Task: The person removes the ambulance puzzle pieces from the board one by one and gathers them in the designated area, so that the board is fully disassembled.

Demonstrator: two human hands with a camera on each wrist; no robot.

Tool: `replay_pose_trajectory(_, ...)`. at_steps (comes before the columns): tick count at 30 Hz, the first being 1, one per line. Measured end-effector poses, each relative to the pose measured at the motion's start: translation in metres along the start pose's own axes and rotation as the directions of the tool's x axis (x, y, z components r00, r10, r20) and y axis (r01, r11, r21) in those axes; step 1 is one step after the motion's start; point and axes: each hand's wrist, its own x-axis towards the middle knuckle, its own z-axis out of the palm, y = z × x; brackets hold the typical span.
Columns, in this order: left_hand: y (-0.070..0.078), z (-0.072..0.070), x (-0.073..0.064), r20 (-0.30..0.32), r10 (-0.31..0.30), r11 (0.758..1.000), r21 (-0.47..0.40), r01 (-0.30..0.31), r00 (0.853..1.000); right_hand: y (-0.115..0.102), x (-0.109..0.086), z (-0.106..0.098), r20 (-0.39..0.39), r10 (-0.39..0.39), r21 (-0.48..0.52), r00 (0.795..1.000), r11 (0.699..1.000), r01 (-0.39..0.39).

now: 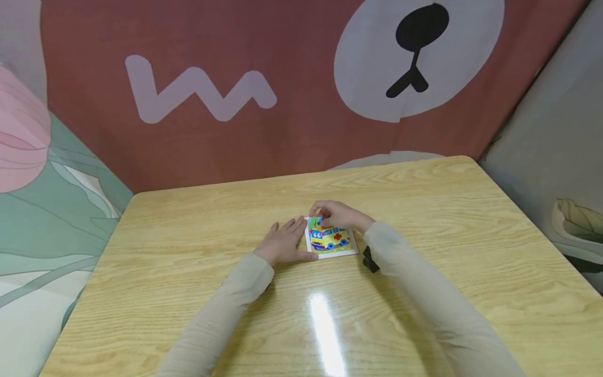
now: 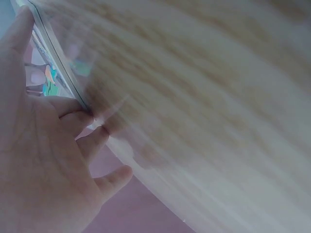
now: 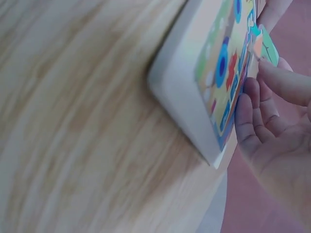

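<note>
A small jigsaw puzzle board (image 1: 338, 255) with a white frame lies on the table, showing a yellow ambulance with a red cross. My left hand (image 1: 282, 245) is spread at the board's left side, thumb at the near corner and fingertips at the far one. In the left wrist view its straight fingers reach along the board's edge (image 2: 63, 73). Over the upper left of the picture, my right hand (image 1: 343, 215) pinches a green and orange puzzle piece (image 3: 268, 50) between thumb and fingers. In the right wrist view that piece stands tilted up from the picture.
The board rests on a wood-grain table (image 1: 188, 225) with rounded far corners. Behind the table hangs a reddish-brown cloth (image 1: 301, 141) with a cartoon animal's muzzle. A black object (image 1: 370, 260) shows beneath the right wrist. Light glares off the near tabletop.
</note>
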Motion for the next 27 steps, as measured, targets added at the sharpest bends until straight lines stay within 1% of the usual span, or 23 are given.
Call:
replay_pose_trajectory(3,0.0,0.0,0.0,-0.004,0.001,1.0,-0.009,-0.001,1.0,0.0,-0.002,-0.001,-0.008,0.034,0.033,0.999,0.999,-0.034)
replay_pose_trajectory(6,0.0,0.0,-0.001,-0.008,0.0,1.0,-0.017,0.0,1.0,0.001,-0.003,-0.002,-0.015,0.053,0.049,0.999,0.997,-0.052)
replay_pose_trajectory(14,0.002,0.0,-0.001,-0.006,-0.006,1.0,-0.024,0.006,1.0,0.006,-0.005,-0.007,-0.05,0.03,0.102,0.998,0.995,-0.025)
replay_pose_trajectory(22,0.002,-0.001,-0.002,-0.016,-0.005,1.0,-0.026,0.005,1.0,0.007,-0.009,-0.012,-0.092,0.071,0.142,0.993,0.988,-0.057)
replay_pose_trajectory(27,0.002,0.0,-0.003,-0.015,-0.006,1.0,-0.023,0.005,1.0,0.01,-0.011,-0.017,-0.127,0.052,0.193,0.99,0.981,-0.027)
